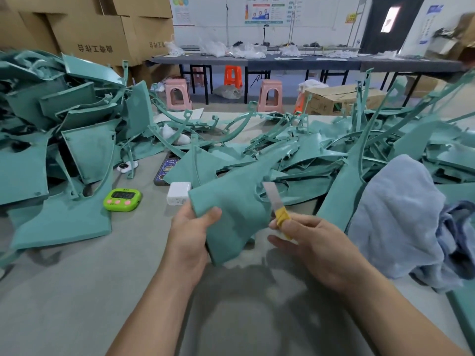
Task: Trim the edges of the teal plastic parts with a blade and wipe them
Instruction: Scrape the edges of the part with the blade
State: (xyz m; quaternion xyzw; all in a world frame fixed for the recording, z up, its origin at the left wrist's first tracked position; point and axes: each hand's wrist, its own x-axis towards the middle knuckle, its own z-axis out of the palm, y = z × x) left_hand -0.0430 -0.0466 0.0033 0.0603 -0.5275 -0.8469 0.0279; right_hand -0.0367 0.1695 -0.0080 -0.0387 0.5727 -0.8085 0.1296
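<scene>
My left hand (190, 237) grips the near end of a flat teal plastic part (231, 201), thumb on top, holding it above the grey table (102, 278). My right hand (308, 242) pinches a steel blade (270, 195) by its yellow taped end. The blade stands upright against the part's right edge. A light blue cloth (395, 217) lies bunched at the right, just beyond my right hand.
Heaps of teal parts cover the left (64, 140) and right (385, 150) of the table. A green timer (122, 199), a white charger (178, 193) and a phone (167, 170) lie ahead of my left hand. Cardboard boxes (90, 32), stools and a long table stand behind.
</scene>
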